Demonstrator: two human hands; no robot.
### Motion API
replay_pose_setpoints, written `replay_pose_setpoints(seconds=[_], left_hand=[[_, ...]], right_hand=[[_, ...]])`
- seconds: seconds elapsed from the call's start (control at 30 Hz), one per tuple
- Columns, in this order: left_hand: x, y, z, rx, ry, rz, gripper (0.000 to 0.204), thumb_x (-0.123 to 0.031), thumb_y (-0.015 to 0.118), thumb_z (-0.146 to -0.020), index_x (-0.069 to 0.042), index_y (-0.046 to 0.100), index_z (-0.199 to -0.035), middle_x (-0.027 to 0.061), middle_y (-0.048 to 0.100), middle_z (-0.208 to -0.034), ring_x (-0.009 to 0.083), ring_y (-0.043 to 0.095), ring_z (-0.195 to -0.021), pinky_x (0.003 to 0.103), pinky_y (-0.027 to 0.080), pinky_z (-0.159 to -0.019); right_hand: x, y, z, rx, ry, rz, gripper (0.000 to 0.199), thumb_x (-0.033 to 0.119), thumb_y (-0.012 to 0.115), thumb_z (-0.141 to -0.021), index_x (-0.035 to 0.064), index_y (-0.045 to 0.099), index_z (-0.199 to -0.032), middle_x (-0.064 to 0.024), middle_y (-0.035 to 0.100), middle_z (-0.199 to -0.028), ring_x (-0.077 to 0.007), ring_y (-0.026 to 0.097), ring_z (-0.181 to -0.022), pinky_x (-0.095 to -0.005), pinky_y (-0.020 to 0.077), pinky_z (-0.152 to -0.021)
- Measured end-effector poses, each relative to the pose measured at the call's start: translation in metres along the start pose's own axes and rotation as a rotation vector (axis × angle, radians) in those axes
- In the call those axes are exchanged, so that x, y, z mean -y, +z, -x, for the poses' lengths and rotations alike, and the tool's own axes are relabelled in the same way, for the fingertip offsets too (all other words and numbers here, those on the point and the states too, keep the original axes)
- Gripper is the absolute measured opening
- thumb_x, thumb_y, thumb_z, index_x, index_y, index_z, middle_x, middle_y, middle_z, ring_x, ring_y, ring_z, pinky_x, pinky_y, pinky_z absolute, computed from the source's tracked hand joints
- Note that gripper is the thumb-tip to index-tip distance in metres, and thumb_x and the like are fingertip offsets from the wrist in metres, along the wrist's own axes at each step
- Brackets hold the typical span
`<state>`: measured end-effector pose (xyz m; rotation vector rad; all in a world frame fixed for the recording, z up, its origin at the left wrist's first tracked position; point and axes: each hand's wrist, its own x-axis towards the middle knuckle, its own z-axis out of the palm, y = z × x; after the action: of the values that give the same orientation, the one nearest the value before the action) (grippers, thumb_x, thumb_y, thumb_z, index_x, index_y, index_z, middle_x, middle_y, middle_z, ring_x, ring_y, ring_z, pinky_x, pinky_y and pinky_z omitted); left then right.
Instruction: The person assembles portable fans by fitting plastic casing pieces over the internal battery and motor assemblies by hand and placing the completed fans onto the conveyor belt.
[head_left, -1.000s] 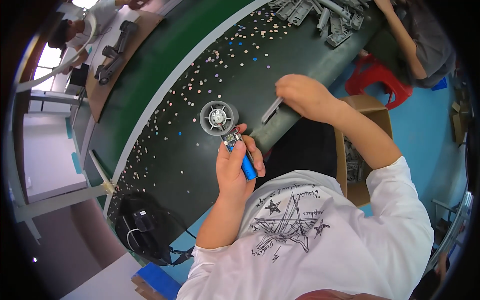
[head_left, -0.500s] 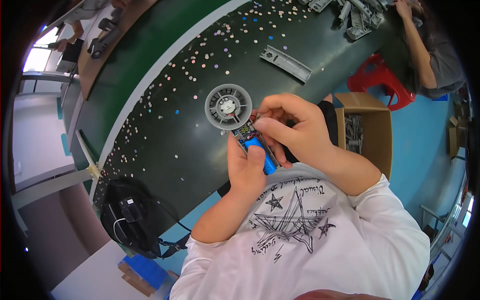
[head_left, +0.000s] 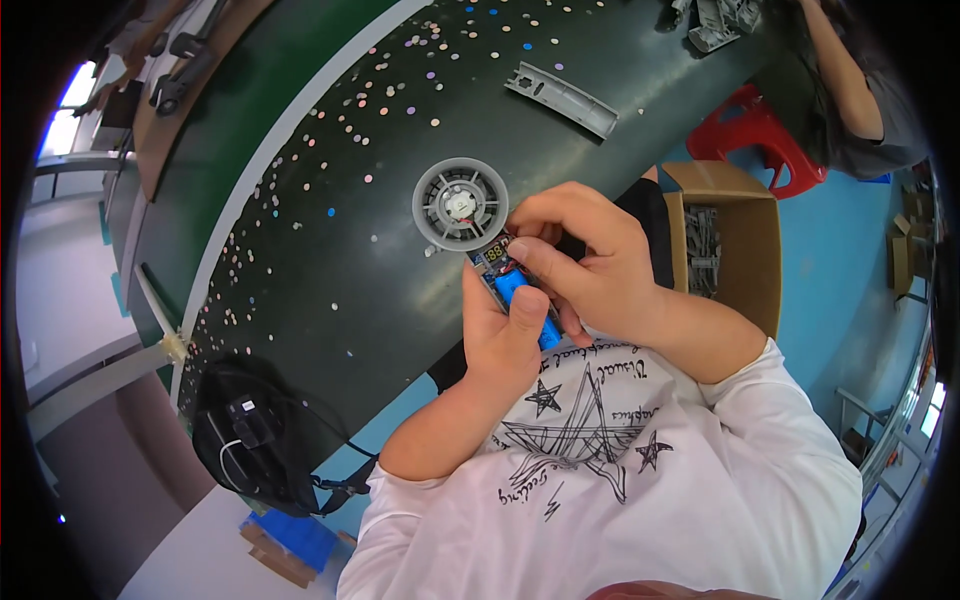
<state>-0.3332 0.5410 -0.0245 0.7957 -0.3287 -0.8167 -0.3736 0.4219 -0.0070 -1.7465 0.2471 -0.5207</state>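
An open handheld fan is between my hands at the table's near edge. Its round grey fan head (head_left: pixel 461 205) points up, with spokes and a white hub. Below that sit a small circuit board (head_left: pixel 492 256) with a lit digit display and a blue cylindrical battery (head_left: pixel 511 284). My left hand (head_left: pixel 505 335) is closed around the handle, thumb across the battery. My right hand (head_left: pixel 595 245) is closed at the handle's right side, thumb and forefinger meeting by the board just under the fan head. Its fingertips partly hide what they pinch.
A grey half-shell handle (head_left: pixel 562 101) lies on the dark green table (head_left: pixel 400 290), among many scattered small discs. More grey shells (head_left: pixel 715 30) are heaped far right. At right stand a cardboard box (head_left: pixel 750 250) of grey parts and a red stool (head_left: pixel 755 140) near another person. A black bag (head_left: pixel 250 440) is lower left.
The view has shifted slightly, so the table and the things on it sit higher and further left. Both hands keep their hold on the fan, with right fingertips still by the board.
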Motion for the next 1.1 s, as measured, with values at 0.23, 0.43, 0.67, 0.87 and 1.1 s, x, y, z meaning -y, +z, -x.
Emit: replay_pose_setpoints(seconds=[0.23,0.43,0.67,0.87,1.1], left_hand=[[0.003,-0.001,0.002,0.050,-0.013,0.027,0.061,-0.034,0.059,-0.094,-0.002,0.022,-0.130,0.0135,0.056,-0.088,0.0169,0.061,-0.062,0.032,0.057,-0.051],[0.004,0.004,0.006,-0.011,-0.040,-0.049,0.061,-0.032,0.061,-0.093,-0.001,0.022,-0.129,0.0127,0.056,-0.087,0.0168,0.061,-0.061,0.031,0.056,-0.051],[0.008,0.001,0.004,0.063,-0.095,0.056,0.055,-0.034,0.057,-0.095,-0.003,0.024,-0.126,0.0136,0.054,-0.093,0.0166,0.059,-0.062,0.031,0.056,-0.050],[0.008,0.003,0.009,0.075,-0.100,0.061,0.055,-0.034,0.056,-0.095,-0.003,0.024,-0.126,0.0138,0.054,-0.095,0.0175,0.060,-0.062,0.034,0.057,-0.051],[0.008,0.005,0.014,0.059,-0.084,-0.029,0.060,-0.035,0.057,-0.094,-0.002,0.022,-0.129,0.0154,0.056,-0.096,0.0173,0.061,-0.061,0.032,0.057,-0.052]], right_hand=[[-0.002,-0.004,0.004,-0.066,-0.153,0.075,0.016,-0.005,0.068,-0.076,-0.0005,0.066,-0.091,-0.0098,0.061,-0.090,-0.0144,0.058,-0.071,-0.0261,0.0477,-0.061],[-0.004,-0.017,-0.008,0.096,-0.564,0.379,0.031,-0.001,0.068,-0.066,0.0050,0.065,-0.097,-0.0081,0.060,-0.090,-0.0272,0.058,-0.074,-0.0347,0.0488,-0.061],[-0.016,-0.019,0.003,0.060,-0.338,0.205,0.021,0.000,0.070,-0.074,0.0033,0.067,-0.094,-0.0073,0.061,-0.089,-0.0226,0.059,-0.075,-0.0319,0.0494,-0.062],[-0.010,-0.020,0.006,-0.002,-0.301,0.157,0.019,-0.005,0.067,-0.075,0.0008,0.067,-0.093,-0.0104,0.062,-0.087,-0.0207,0.058,-0.075,-0.0299,0.0484,-0.062],[-0.003,-0.029,0.000,0.154,-0.545,0.401,0.021,-0.004,0.065,-0.076,0.0004,0.066,-0.097,-0.0093,0.060,-0.087,-0.0227,0.055,-0.070,-0.0320,0.0463,-0.061]])
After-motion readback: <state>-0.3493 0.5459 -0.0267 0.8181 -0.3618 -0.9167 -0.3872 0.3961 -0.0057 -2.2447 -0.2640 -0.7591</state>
